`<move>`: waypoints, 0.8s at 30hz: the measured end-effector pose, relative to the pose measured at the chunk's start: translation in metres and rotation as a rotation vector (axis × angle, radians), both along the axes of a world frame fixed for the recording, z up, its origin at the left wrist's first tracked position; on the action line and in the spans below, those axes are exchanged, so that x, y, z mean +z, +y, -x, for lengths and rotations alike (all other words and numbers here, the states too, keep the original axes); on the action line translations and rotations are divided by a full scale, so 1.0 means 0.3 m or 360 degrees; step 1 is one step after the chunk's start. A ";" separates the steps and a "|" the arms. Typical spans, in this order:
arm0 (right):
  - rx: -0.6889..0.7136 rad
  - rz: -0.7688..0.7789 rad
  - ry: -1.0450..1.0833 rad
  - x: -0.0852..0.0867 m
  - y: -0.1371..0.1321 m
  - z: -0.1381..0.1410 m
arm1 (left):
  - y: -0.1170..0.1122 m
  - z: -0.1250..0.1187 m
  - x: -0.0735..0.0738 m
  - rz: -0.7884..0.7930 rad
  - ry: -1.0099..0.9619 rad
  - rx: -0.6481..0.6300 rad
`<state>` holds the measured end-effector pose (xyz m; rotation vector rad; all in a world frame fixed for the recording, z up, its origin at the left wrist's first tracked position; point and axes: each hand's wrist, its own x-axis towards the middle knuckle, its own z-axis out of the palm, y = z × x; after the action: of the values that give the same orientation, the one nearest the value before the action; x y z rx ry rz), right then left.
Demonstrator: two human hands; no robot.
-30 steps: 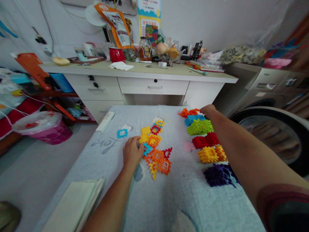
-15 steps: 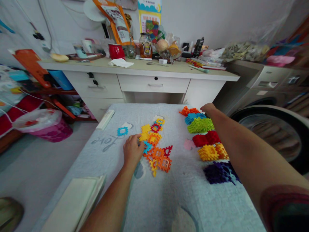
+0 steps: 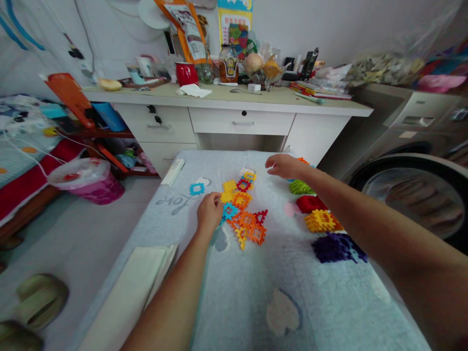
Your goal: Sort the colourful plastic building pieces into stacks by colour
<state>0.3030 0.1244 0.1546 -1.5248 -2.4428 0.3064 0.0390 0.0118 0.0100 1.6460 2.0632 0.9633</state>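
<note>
A flat cluster of joined plastic tiles [image 3: 245, 220] in orange, yellow, red and blue lies mid-table on the pale blue cloth [image 3: 256, 292]. My left hand [image 3: 209, 212] rests at the cluster's left edge, its curled fingers pinching the yellow and blue tiles. My right hand [image 3: 283, 166] hovers just beyond the cluster's far right end, fingers together; I cannot see what is in them. Behind its wrist is an orange pile [image 3: 302, 160]. Sorted piles run down the right side: green [image 3: 302, 186], red [image 3: 310, 203], yellow-orange [image 3: 321, 220], purple [image 3: 336, 247].
A lone blue tile [image 3: 196, 188] and a white bar-shaped box [image 3: 173, 172] lie at the far left of the table. A pale folded item [image 3: 135, 287] sits near left. A cluttered desk [image 3: 241, 122] stands beyond, a washing machine [image 3: 413, 185] right, a pink bin [image 3: 91, 183] left.
My right hand has left the orange pile at the far right and swung left towards the joined tiles. My left hand stays at the cluster's left edge. The view shifted slightly.
</note>
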 end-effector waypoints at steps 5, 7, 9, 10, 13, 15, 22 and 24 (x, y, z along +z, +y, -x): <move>0.0492 0.0254 -0.0454 -0.092 -0.149 0.178 | 0.005 0.005 -0.005 -0.0020 -0.0023 0.0042; 0.0434 0.0238 -0.0496 -0.152 -0.178 0.223 | 0.004 0.002 -0.004 -0.0030 -0.0018 0.0055; 0.0325 0.0232 -0.0489 -0.207 -0.194 0.254 | 0.001 -0.001 0.000 -0.0029 -0.0012 0.0065; 0.0273 0.0237 -0.0462 -0.228 -0.199 0.264 | 0.000 -0.002 0.002 -0.0026 -0.0010 0.0067; 0.0155 0.0281 -0.0278 -0.257 -0.205 0.275 | -0.003 -0.005 0.007 -0.0020 -0.0018 0.0062; 0.0098 0.0330 -0.0146 -0.248 -0.203 0.269 | -0.004 -0.006 0.008 -0.0026 -0.0027 0.0053; -0.0118 0.0254 0.0058 -0.172 -0.200 0.206 | -0.005 -0.011 0.012 -0.0008 -0.0031 0.0063; -0.0139 0.0158 0.0046 -0.166 -0.203 0.185 | -0.006 -0.012 0.013 -0.0012 -0.0025 0.0064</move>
<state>0.2474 0.0635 0.1048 -1.6505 -2.3629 0.4352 0.0427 0.0100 0.0139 1.6013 2.0925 0.9950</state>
